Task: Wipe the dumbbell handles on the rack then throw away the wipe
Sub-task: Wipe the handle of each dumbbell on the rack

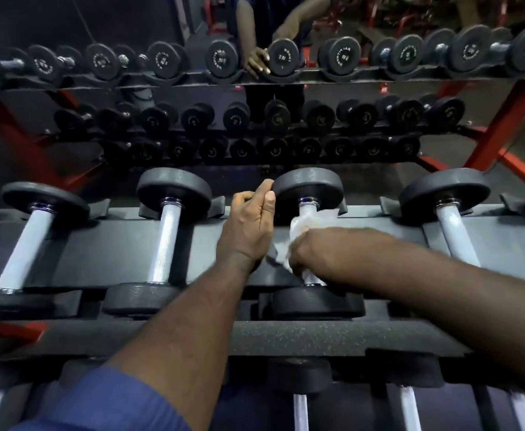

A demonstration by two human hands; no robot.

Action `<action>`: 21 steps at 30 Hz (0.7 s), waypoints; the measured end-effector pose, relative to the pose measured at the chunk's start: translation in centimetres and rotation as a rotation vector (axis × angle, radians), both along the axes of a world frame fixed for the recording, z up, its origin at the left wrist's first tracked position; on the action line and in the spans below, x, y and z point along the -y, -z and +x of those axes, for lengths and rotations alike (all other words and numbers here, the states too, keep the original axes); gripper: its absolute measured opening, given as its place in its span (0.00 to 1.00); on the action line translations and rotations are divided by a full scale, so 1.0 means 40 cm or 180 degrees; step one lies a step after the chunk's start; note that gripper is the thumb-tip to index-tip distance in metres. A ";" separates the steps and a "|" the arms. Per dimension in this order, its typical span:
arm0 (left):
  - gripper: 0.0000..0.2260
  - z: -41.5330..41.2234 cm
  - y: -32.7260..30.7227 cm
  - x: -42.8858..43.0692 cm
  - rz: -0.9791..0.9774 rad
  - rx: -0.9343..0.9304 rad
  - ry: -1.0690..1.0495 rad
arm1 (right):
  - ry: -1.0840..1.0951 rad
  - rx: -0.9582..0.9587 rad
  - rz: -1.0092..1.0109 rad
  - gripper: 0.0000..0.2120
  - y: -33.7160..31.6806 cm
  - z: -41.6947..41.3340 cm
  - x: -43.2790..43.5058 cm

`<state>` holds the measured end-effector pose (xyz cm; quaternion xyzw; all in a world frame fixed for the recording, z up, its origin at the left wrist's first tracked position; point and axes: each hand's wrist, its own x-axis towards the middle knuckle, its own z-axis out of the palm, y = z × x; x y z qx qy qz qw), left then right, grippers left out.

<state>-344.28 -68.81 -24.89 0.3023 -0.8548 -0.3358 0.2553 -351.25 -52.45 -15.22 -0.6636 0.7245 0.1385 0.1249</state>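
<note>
Several black dumbbells with silver knurled handles lie side by side on the top shelf of the rack [230, 231]. My right hand [309, 253] presses a white wipe [298, 228] around the handle of the third dumbbell [308, 209] from the left. My left hand [250, 223] grips the rim of that dumbbell's far head [309, 185], thumb on top. The handle's middle is hidden under the wipe and my hand.
Neighbouring dumbbell handles lie to the left [166, 241] and right [454, 237]. A lower shelf with more handles [300, 412] sits below a padded front rail [286, 337]. A mirror [255, 88] behind reflects the rack and a person.
</note>
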 end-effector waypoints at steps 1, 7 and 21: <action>0.21 0.000 0.000 -0.001 -0.0017 0.0008 -0.0019 | -0.0133 0.0308 0.0178 0.17 -0.011 -0.022 -0.011; 0.24 0.002 -0.006 -0.016 -0.0100 0.0038 -0.0065 | -0.0149 0.0777 -0.0662 0.27 -0.013 -0.104 -0.012; 0.32 -0.003 -0.002 -0.016 -0.0123 -0.0028 -0.0155 | 0.0402 0.2934 -0.1403 0.28 0.114 -0.085 -0.153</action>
